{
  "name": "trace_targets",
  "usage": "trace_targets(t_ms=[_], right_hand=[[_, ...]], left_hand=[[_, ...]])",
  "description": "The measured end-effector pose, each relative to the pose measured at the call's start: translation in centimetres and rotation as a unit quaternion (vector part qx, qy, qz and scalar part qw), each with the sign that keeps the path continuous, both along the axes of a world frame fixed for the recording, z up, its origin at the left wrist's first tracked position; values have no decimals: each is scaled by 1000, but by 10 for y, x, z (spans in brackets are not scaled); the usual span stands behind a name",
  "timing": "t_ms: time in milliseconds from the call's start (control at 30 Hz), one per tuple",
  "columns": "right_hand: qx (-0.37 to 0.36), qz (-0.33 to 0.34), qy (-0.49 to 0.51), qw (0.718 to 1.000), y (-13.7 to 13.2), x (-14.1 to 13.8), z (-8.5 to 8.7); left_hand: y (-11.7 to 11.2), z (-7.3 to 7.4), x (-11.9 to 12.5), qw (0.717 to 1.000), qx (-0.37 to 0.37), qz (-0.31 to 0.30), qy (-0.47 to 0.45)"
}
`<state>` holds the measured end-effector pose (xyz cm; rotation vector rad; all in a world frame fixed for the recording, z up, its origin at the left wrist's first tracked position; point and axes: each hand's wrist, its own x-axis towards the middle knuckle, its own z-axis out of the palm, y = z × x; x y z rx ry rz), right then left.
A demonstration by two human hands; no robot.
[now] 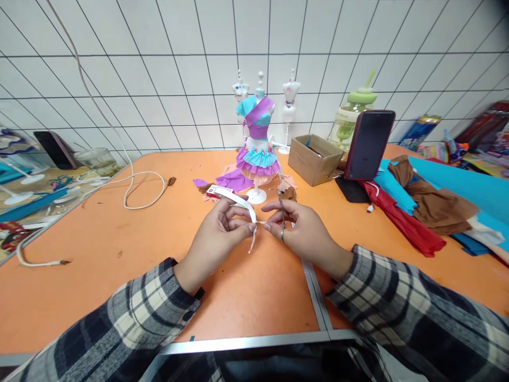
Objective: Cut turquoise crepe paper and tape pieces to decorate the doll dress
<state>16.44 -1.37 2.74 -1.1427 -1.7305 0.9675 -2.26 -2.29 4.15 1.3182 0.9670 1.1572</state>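
A white strip (pixel 238 201) is pinched between the fingers of the left hand (pixel 217 233) and right hand (pixel 304 231), just above the counter (pixel 119 239). The mannequin (pixel 258 143) behind is already dressed; the strip is seemingly not yet attached.

White narrow strip (pixel 237 200) arched midair, short end dangling; possibly tape.

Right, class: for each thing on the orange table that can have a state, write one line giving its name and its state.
Left hand, pinching the curled white paper strip.
Right hand, pinching that strip's end.
Small mannequin in purple and turquoise dress, upright, dressed.
Brown cardboard box, open.
Red-cased phone, propped upright, screen dark.
Green-lidded clear jug, lid on.
White cable, looped loose on the orange table.
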Motion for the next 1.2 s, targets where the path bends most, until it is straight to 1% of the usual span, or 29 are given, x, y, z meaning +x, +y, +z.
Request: trace_targets(t_ms=[233, 433, 567, 633, 700, 733, 767, 800, 833, 867, 900, 933, 1000, 1067, 1200], right_hand=[[29, -56, -32, 997, 0, 0, 6], [35, -63, -27, 997, 0, 1, 6], [43, -52, -43, 997, 1, 1, 3], [71, -54, -49, 995, 0, 3, 6], [125, -83, -43, 988, -4, 5, 12], [145, -86, -39, 985, -7, 7, 16], [147, -69, -39, 986, -10, 8, 20], [120, -18, -48, 992, -13, 9, 24], [67, 57, -71, 994, -15, 10, 28], [7, 128, -107, 986, -17, 10, 30], [-43, 180, -153, 971, -19, 10, 31], [-79, 207, -202, 954, -19, 9, 31], [-107, 202, -285, 931, -19, 6, 28], [-120, 191, -314, 922, -17, 4, 24], [-118, 171, -292, 934, -16, 1, 18]], left_hand=[[-5, 4, 2, 999, -37, -5, -28], [-8, 6, 1, 996, -82, -6, -44], [-7, 8, 1, 996, -79, -11, -41], [-5, 7, 0, 997, -68, 3, -33], [-2, 6, -2, 998, -61, 20, -16], [-1, 5, -2, 998, -54, 27, -6], [0, 5, -3, 998, -44, 34, 5], [0, 4, -3, 999, -31, 39, 16], [0, 4, -3, 998, -19, 44, 28], [0, 4, -3, 998, -10, 48, 40], [0, 5, -2, 997, -6, 52, 51], [-1, 5, -2, 997, -5, 56, 60], [-2, 7, 0, 996, -5, 61, 72], [-4, 8, 1, 995, -1, 60, 78], [-6, 7, 3, 995, 0, 55, 89]])
